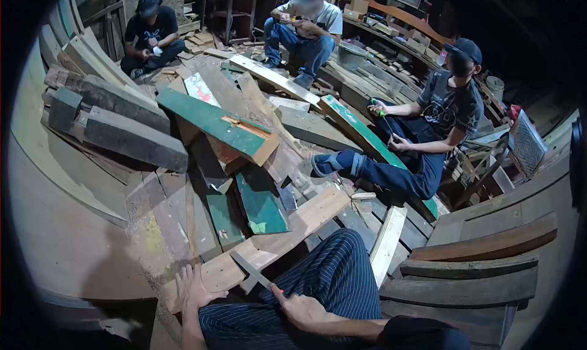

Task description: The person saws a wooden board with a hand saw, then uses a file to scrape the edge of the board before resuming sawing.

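Note:
Spread fingers of my left hand [194,290] press flat on the near end of a long pale plank [293,227], which runs diagonally up to the right in front of my striped-covered legs. My right hand [306,312] is closed round the handle of a flat-bladed hand tool [252,269]; a bit of red shows at the grip. The blade points up and left, its tip over or touching the plank near a notch; contact cannot be told. I cannot make out whether the blade is a file or a knife.
Green-painted boards [211,123] and dark beams [134,139] lie piled ahead. At right a seated person [449,105] holds a green-handled tool [378,109] by a long green board [361,130]. Two other people sit farther back. Curved wooden slats [483,246] lie at my right.

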The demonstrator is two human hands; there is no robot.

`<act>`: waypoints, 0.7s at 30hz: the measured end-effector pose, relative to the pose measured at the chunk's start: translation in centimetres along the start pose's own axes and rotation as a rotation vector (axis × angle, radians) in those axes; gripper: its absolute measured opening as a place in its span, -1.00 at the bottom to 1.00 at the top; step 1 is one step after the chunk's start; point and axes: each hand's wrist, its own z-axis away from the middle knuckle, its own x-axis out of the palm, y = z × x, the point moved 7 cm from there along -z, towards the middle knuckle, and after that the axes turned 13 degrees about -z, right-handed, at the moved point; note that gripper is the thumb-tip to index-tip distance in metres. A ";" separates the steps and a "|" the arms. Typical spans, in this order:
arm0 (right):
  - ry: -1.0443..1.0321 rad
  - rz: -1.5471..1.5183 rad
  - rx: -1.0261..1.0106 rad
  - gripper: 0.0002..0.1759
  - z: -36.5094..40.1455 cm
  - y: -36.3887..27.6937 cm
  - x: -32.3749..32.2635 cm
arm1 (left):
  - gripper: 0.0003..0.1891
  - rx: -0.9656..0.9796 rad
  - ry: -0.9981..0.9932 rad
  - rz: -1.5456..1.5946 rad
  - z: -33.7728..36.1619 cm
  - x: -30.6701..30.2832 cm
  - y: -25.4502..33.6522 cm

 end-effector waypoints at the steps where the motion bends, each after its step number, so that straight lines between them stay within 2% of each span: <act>1: 0.033 -0.002 -0.037 -0.11 -0.7 -0.2 0.5 | 0.40 0.002 0.010 -0.011 0.0 0.4 -0.1; 6: 0.164 0.000 -0.079 -0.08 -6.8 -1.0 4.5 | 0.38 -0.001 0.052 -0.037 -0.2 0.6 -0.3; 9: 0.073 0.014 -0.068 -0.20 -6.9 -1.8 4.7 | 0.37 -0.002 0.081 -0.060 -0.2 1.0 -0.4; 14: -0.067 0.019 -0.077 -0.03 -0.3 -1.1 2.6 | 0.39 -0.014 0.068 -0.051 -0.2 0.6 -0.5; 17: -0.080 -0.056 -0.071 0.01 -0.3 -0.9 2.7 | 0.40 -0.009 0.028 -0.015 0.1 0.6 -0.1; 18: -0.042 -0.094 -0.004 0.00 -1.6 -0.9 3.1 | 0.39 -0.009 0.020 -0.003 0.0 0.4 -0.2; 21: 0.193 -0.180 -0.211 -0.05 -5.0 -1.2 4.7 | 0.35 -0.004 0.111 -0.062 -0.2 1.2 -0.5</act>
